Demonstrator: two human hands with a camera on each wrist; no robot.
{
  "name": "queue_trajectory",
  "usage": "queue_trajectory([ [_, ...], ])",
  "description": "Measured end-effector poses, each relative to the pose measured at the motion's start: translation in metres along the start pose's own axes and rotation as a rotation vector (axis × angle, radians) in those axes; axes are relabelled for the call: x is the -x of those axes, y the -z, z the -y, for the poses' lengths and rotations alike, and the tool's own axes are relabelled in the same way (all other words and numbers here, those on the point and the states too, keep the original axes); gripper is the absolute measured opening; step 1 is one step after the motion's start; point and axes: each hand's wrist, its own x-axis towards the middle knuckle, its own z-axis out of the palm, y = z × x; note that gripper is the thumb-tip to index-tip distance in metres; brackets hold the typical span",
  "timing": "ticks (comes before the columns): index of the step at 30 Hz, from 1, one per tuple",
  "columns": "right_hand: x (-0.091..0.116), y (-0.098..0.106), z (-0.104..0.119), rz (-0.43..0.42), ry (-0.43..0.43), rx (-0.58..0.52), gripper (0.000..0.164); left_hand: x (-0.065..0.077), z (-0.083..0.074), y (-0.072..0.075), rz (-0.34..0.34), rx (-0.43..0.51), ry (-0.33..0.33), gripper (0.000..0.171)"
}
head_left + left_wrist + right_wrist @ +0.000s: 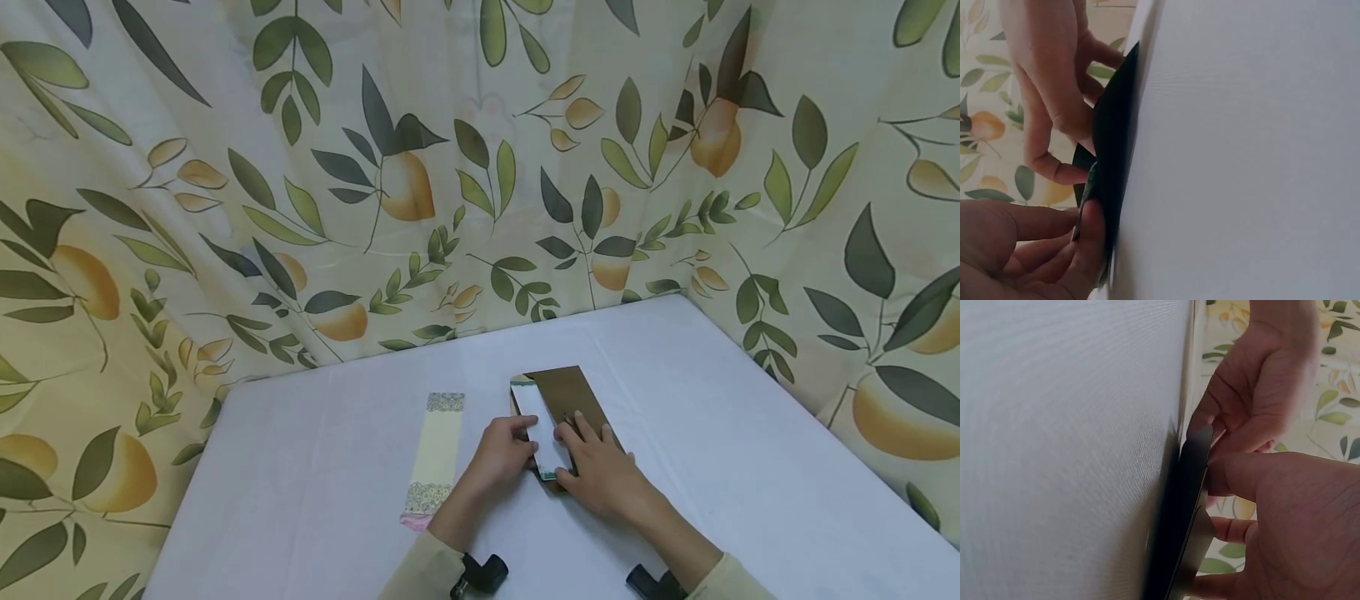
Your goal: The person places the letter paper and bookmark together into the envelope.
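A brown folded card (573,392) lies at an angle on the white tabletop, with a narrow white paper strip (528,400) along its left side. Green pattern trims both ends of the strip. My left hand (502,450) pinches the strip's left edge between thumb and fingers, shown closer by the hand (1047,250) in the left wrist view. From the other side my right hand (603,471) presses spread fingers on the brown card, its thumb at the strip's lower end. In the right wrist view the card (1194,550) rises slightly off the table beneath the fingertips.
Left of my hands lies a cream paper strip (437,446) with lacy patterned bands and a pink lower end (416,521), partly behind my left forearm. A curtain (480,167) printed with leaves and fruit hangs behind the white tabletop (322,467). Black cameras (487,573) sit at both wrists.
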Motion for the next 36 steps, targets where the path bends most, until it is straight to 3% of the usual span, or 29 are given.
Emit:
queue_trajectory([
  [5, 0.000, 0.000, -0.001, 0.000, -0.001, -0.004, 0.038, 0.000, 0.000, -0.001, -0.009, 0.048, 0.020, 0.041],
  [16, -0.001, -0.001, 0.000, -0.013, 0.003, 0.006, 0.042, -0.003, 0.001, -0.002, -0.073, 0.132, -0.037, 0.054],
  [27, 0.000, -0.003, -0.001, -0.016, 0.005, 0.004, 0.042, -0.008, 0.000, -0.009, -0.043, 0.063, -0.046, 0.053],
  [36, 0.001, 0.000, -0.002, -0.013, -0.001, -0.005, 0.041, -0.010, -0.006, -0.015, -0.051, 0.087, -0.033, 0.055],
])
